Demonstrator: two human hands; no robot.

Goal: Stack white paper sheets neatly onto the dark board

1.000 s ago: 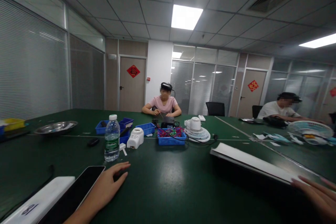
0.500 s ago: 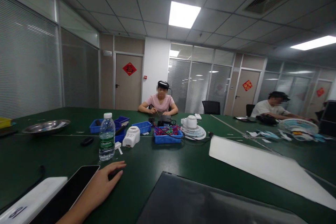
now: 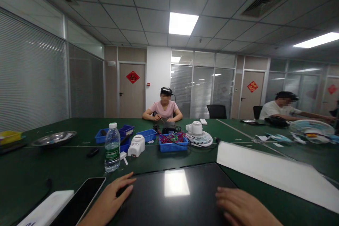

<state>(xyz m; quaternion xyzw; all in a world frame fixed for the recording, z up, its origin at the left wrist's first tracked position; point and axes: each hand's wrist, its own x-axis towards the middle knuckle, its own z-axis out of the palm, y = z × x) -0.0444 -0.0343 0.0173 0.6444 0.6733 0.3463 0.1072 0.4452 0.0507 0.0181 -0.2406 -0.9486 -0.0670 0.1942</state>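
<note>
A dark flat panel (image 3: pixel 164 208) lies on the green table in front of me, reflecting a ceiling light. At its left edge rests my left hand (image 3: pixel 115 196), thumb and fingers apart, holding nothing. My right hand (image 3: pixel 242 204) is over the panel's right side, its fingers extended and slightly blurred, with nothing in it. A black phone-like slab (image 3: pixel 79 199) lies left of my left wrist, beside a white flat device (image 3: pixel 49 208). Just beyond my left hand stands a water bottle (image 3: pixel 112 150) with a green label.
Blue bins (image 3: pixel 173 147), one full of coloured wires, a white fan (image 3: pixel 199 138), a white housing (image 3: pixel 136 145) and a metal tray (image 3: pixel 54 139) stand farther back. A white board (image 3: pixel 272 176) lies right. Two people (image 3: pixel 164 109) sit at the tables.
My right hand has come into view over the dark panel. The panel has shifted left and now lies squarely before me, against my left hand. The view has tilted slightly upward.
</note>
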